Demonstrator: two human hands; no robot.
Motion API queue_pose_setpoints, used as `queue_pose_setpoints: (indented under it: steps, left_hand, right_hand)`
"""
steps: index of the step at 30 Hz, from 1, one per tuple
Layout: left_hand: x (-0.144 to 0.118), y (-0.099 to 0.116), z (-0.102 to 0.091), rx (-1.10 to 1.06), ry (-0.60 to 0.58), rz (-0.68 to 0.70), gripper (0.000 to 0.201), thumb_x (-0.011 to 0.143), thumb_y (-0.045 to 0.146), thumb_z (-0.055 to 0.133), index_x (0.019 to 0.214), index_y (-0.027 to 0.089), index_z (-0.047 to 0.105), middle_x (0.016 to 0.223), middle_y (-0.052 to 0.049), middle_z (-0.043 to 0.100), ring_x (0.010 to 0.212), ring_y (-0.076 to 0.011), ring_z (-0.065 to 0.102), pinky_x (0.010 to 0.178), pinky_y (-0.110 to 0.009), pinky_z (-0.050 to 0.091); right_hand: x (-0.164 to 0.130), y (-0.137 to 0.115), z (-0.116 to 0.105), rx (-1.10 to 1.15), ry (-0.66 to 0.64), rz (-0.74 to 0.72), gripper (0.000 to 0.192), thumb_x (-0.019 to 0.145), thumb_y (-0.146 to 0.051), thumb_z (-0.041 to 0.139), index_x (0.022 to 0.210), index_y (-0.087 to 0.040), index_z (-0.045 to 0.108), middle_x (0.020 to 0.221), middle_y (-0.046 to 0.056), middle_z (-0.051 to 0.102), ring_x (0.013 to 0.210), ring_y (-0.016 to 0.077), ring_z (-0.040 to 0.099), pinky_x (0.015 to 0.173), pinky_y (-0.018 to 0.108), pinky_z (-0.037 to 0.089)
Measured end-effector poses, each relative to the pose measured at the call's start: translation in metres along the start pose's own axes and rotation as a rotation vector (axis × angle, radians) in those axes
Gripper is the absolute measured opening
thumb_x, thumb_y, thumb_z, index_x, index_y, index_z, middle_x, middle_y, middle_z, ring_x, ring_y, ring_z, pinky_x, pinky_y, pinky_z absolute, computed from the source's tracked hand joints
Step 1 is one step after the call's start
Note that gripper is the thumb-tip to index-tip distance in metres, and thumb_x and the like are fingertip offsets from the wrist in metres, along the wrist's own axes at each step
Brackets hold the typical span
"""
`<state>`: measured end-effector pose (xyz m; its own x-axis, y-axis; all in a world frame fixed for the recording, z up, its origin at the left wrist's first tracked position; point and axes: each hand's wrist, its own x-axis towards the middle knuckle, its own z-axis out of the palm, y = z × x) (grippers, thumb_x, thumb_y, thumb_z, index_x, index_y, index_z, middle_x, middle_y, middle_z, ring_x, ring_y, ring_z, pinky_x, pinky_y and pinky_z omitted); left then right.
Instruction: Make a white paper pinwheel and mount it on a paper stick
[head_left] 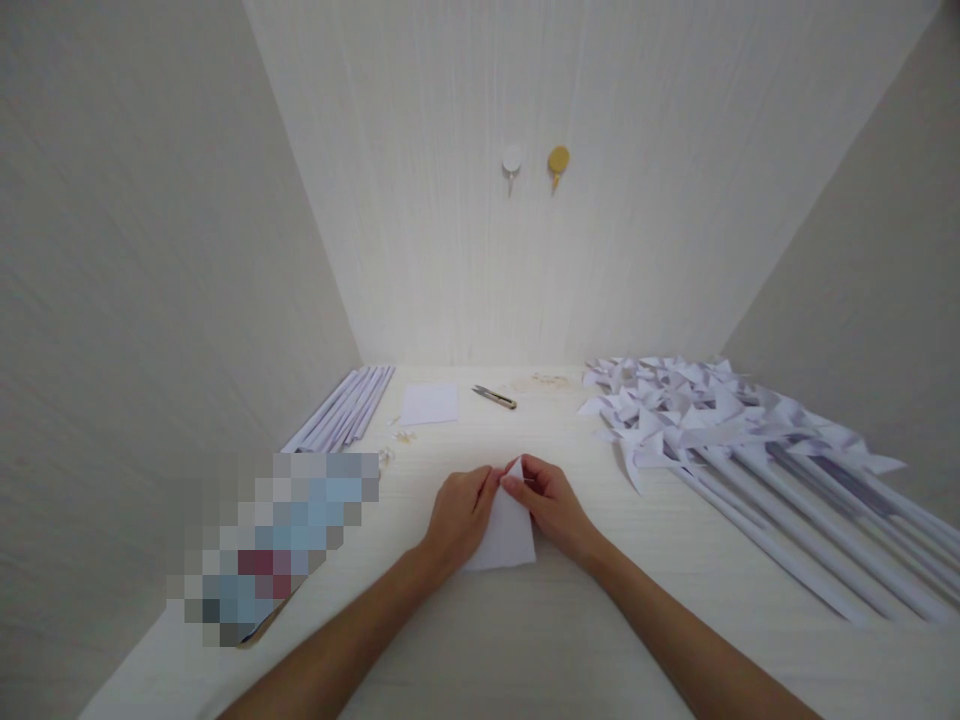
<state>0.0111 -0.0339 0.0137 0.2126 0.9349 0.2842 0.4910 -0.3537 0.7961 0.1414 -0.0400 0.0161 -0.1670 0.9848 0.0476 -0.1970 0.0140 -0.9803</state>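
A white sheet of paper lies folded into a triangle on the pale table, its tip pointing away from me. My left hand rests on its left edge and pinches near the tip. My right hand pinches the tip from the right side. Both hands meet at the top corner of the paper.
A pile of finished white paper pinwheels on rolled sticks covers the right side. Rolled paper sticks lie at the back left, a square paper sheet and small snips at the back. A blurred object sits at left.
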Motion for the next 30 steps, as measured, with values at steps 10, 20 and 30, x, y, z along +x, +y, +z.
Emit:
queue_pose_setpoints:
  steps: [10,20,30]
  left_hand:
    - [-0.002,0.0,0.002,0.142,-0.032,0.025,0.036,0.082,0.039,0.032,0.053,0.02,0.042,0.048,0.001,0.045,0.047,-0.0127,0.041,0.05,-0.024,0.024]
    - [-0.003,0.0,0.004,0.227,-0.122,0.055,0.036,0.084,0.038,0.027,0.055,0.02,0.038,0.051,0.001,0.045,0.05,-0.0131,0.042,0.052,-0.025,0.025]
    - [-0.004,0.001,0.004,0.242,-0.173,0.091,0.035,0.085,0.036,0.024,0.058,0.019,0.037,0.053,0.001,0.046,0.051,-0.0124,0.043,0.053,-0.024,0.027]
  right_hand:
    - [0.002,0.007,0.0,0.143,0.149,0.01,0.02,0.056,-0.032,0.069,0.057,-0.017,0.057,0.05,-0.005,0.05,0.047,0.0075,0.04,0.045,0.021,0.029]
    - [0.004,0.01,-0.003,0.238,0.242,0.02,0.018,0.051,-0.027,0.073,0.053,-0.016,0.059,0.046,-0.006,0.051,0.045,0.0059,0.04,0.045,0.021,0.027]
    - [0.004,0.008,-0.003,0.247,0.255,0.019,0.02,0.048,-0.026,0.074,0.052,-0.016,0.057,0.045,-0.006,0.049,0.043,0.005,0.038,0.044,0.021,0.025]
